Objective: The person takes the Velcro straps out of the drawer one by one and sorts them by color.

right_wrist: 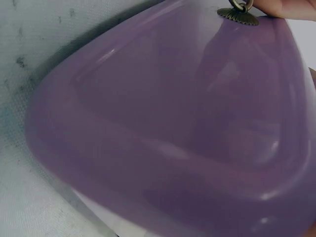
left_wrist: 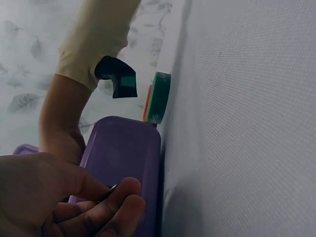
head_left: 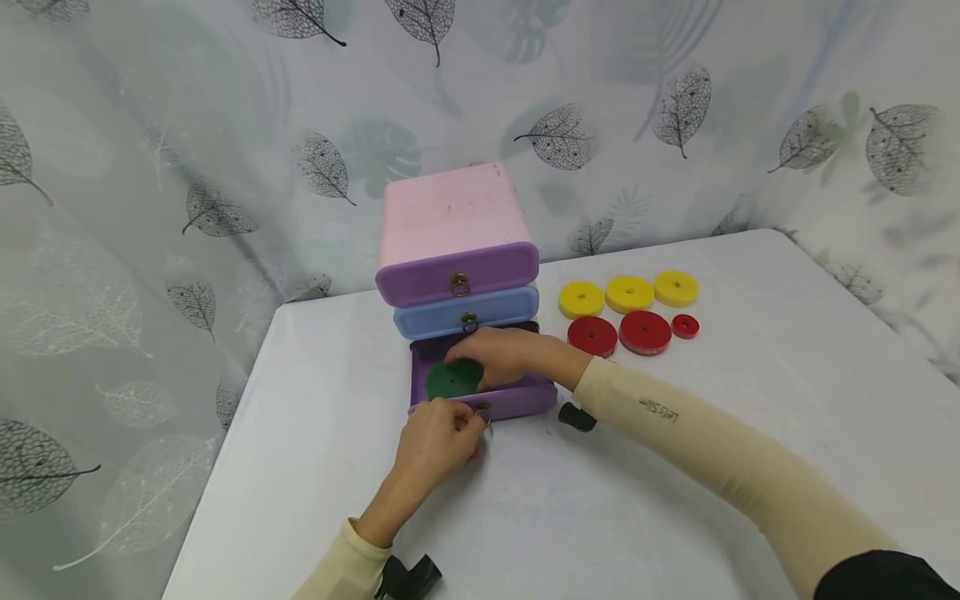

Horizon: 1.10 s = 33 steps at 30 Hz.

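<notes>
A small chest of drawers has its bottom purple drawer point(head_left: 517, 405) pulled out. My left hand point(head_left: 438, 437) pinches the metal ring pull point(right_wrist: 242, 6) on that drawer's front; the thumb and fingertips close on it in the left wrist view. Inside the drawer lies a round green disc point(head_left: 452, 379) with a small centre hole. My right hand point(head_left: 504, 357) reaches into the drawer and grips the disc's right side, fingers over its top. The right wrist view is filled by the purple drawer front, so the right fingers are hidden there.
Above the open drawer are a blue drawer point(head_left: 435, 320) and a purple top drawer point(head_left: 420, 282), both shut, under a pink casing point(head_left: 453, 212). To the right stand three yellow discs point(head_left: 628, 294) and three red discs point(head_left: 645, 333) of differing sizes on the white table point(head_left: 330, 433).
</notes>
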Available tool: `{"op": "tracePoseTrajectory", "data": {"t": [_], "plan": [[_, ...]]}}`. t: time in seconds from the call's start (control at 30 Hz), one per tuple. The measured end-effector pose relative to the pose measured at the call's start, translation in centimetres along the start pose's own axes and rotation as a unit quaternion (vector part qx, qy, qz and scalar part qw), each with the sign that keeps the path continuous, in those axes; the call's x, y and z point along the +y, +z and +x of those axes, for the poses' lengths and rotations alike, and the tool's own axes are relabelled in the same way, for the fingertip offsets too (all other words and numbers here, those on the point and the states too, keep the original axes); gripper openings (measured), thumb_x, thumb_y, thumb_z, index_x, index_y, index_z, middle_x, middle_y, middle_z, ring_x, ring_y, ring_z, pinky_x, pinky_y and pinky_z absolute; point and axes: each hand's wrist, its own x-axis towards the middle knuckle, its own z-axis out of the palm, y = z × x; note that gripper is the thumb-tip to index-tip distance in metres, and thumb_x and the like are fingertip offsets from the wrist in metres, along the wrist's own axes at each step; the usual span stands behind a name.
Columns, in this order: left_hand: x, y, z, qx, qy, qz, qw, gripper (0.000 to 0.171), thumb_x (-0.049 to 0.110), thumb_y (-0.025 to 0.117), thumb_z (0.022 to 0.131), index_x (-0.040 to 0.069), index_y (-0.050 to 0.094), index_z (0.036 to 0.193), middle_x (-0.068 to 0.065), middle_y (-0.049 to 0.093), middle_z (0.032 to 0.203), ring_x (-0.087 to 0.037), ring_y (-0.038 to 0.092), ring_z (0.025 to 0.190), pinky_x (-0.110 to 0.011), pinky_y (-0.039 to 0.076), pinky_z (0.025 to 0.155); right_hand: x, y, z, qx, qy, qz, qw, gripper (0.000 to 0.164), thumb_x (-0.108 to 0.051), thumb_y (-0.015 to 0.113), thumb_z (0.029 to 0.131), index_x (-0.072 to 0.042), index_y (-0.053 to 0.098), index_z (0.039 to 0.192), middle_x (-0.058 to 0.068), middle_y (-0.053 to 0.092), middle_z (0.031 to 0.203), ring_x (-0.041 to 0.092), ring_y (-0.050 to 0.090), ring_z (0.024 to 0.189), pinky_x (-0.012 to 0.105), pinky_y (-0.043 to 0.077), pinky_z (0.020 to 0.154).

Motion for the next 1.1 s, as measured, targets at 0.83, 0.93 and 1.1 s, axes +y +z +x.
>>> {"op": "tracePoseTrajectory", "data": {"t": [0.83,0.93,1.1], "plan": [[0.0,0.0,0.1,-0.001,-0.006,-0.006,1.0000,0.037,0.012,0.066,0.093,0.020,0.064,0.057,0.017,0.051,0.045,-0.005,0.050,0.041,-0.026,0.034,0.039,1.0,1.3,1.0,0.063,-0.048,0.013,0.997,0.055,-0.019,0.087,0.086,-0.008,0.066,0.135,0.003,0.067,0.133,0.018,0.059,0.120,0.035,0.044,0.105],[0.1,0.0,0.1,0.002,-0.003,-0.005,1.0000,0.037,0.011,0.066,0.092,0.019,0.063,0.056,0.017,0.051,0.045,-0.005,0.049,0.041,-0.026,0.033,0.039,1.0,1.2,0.8,0.073,-0.052,0.020,0.996,0.053,-0.020,0.087,0.086,-0.008,0.067,0.134,0.003,0.067,0.132,0.018,0.060,0.119,0.035,0.044,0.105],[0.2,0.0,0.1,0.001,0.001,-0.008,1.0000,0.038,0.010,0.065,0.092,0.018,0.061,0.055,0.017,0.051,0.045,-0.005,0.048,0.040,-0.025,0.032,0.038,1.0,1.1,0.2,0.089,-0.060,0.029,0.994,0.047,-0.023,0.086,0.087,-0.010,0.066,0.127,0.000,0.068,0.125,0.017,0.060,0.110,0.033,0.047,0.098]]}}
